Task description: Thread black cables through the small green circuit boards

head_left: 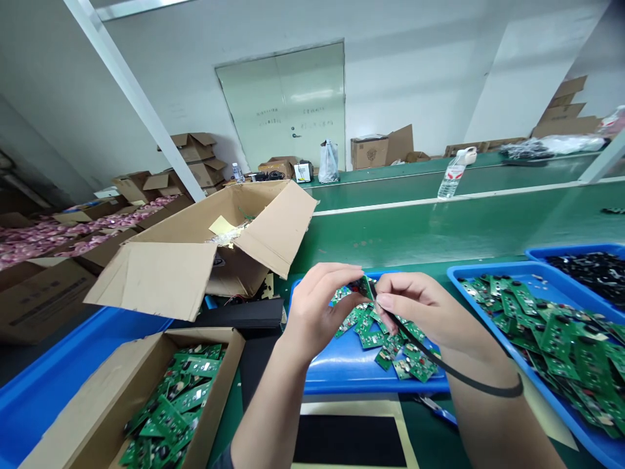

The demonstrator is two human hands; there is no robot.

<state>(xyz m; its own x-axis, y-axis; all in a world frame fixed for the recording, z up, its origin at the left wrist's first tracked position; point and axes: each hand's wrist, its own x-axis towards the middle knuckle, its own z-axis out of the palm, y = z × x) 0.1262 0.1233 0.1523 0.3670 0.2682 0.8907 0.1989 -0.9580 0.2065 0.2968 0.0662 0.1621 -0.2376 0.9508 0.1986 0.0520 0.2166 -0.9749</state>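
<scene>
Head view: both hands are up over the blue tray (342, 368). The left hand (317, 312) pinches a small circuit board (364, 286), fingers curled tight. The right hand (420, 309) grips its other edge. A black cable (454, 371) trails across the right wrist. Cardboard box (97, 417) of boards sits lower left.

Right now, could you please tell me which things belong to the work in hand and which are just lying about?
In hand: left hand, right hand, circuit board, black cable, blue tray.
Lying about: water bottle, open cardboard box, white bag.
</scene>
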